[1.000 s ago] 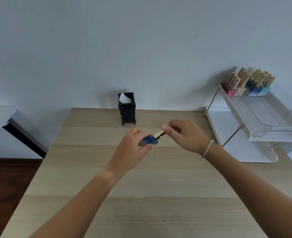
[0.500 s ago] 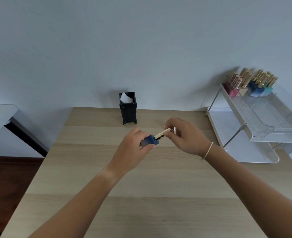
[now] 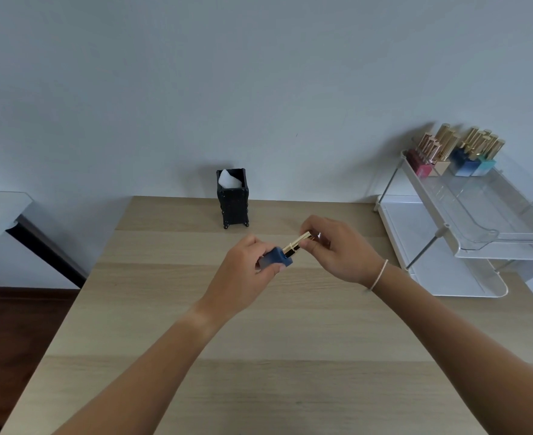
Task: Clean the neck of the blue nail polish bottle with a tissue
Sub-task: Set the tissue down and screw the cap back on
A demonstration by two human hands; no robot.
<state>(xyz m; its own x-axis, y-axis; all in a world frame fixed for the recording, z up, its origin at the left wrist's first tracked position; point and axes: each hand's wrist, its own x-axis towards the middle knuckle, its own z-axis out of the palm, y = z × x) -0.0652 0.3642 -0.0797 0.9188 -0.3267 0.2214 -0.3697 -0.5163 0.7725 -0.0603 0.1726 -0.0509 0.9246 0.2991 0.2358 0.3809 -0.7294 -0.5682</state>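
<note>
wooden table (image 3: pixel 258 356) | left hand (image 3: pixel 243 277) holds blue bottle (image 3: pixel 276 258) | right hand (image 3: pixel 340 249) pinches gold cap (image 3: pixel 296 244)

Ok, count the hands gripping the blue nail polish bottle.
2: the left hand grips the blue nail polish bottle by its body; the right hand pinches its gold cap.

Head camera looks forward and down, close over the table (image 3: pixel 258 356).

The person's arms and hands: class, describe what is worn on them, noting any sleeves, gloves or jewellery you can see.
Both forearms are bare, with no sleeves in view and no gloves. The left hand and its wrist carry nothing. The right hand has a thin, pale string bracelet looped around the wrist. No rings or watch are visible.
</note>
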